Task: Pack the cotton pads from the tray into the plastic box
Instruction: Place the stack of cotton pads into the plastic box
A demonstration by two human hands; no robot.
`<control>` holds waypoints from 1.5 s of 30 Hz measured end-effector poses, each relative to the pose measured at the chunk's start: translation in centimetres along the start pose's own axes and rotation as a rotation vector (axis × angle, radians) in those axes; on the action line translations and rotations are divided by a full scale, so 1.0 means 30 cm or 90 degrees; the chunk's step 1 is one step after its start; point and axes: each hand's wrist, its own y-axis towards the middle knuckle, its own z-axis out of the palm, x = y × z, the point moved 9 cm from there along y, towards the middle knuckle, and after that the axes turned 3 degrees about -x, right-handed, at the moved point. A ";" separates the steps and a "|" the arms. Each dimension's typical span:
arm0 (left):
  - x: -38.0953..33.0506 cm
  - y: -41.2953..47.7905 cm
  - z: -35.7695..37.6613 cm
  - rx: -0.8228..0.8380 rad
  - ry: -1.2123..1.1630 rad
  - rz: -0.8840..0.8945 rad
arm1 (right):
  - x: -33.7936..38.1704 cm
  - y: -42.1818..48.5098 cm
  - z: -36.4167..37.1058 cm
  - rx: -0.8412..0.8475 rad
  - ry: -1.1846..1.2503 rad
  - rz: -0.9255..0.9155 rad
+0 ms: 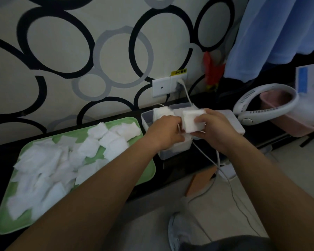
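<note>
Green plastic tray of loose white square cotton pads lies nearest on the dark table, and just beyond, over the clear plastic box, left hand and right hand curl their fingers around a white pad stack.

A dark shelf crosses mid-frame, carrying a green tray lower left, a plastic box centre, and a white fan and pink tub right.

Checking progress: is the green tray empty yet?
No, far from empty: loose cotton pads cover most of the green tray.
</note>
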 end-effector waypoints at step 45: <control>0.143 -0.006 -0.051 -0.152 0.067 -0.203 | 0.037 -0.044 0.219 0.148 -1.191 -0.286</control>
